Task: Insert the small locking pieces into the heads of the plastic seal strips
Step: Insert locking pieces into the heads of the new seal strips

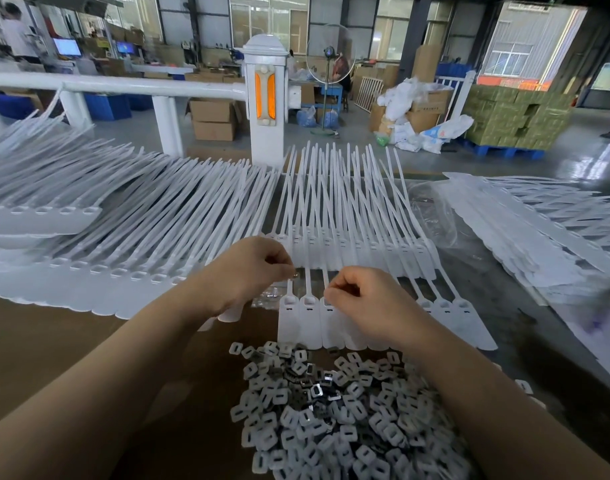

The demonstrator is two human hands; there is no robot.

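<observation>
Factory floor is stretching out behind the white railing post (264, 98), with cartons and pallets beyond it, and on my side of that post I am looking down at a brown worktable (37, 341) covered in white plastic seal strips (334, 202). I am taking the near row of strip heads (310, 301) as my landmark: the strips are running away from me toward the post, long axis near to far, heads pointing at me. My left hand (258, 268) is hovering just beyond the leftmost head of that row, fingers curled, pinching what looks like a small locking piece (294, 273) between thumb and forefinger; it is too small to tell more. My right hand (359, 299) is sitting on the row itself, over roughly the third head, fingers curled down onto it; I judge it is pinching a piece or pressing one in, but the fingertips are hiding the contact, so I cannot tell what it is gripping. The two heads left of the right hand are showing open square sockets. The coming move, as I am judging it, is turning on this: those sockets are lying just nearer me than the left hand's piece, so the left hand is closer. The heap of loose locking pieces (331, 410) is lying nearer me than the row, between my forearms.
</observation>
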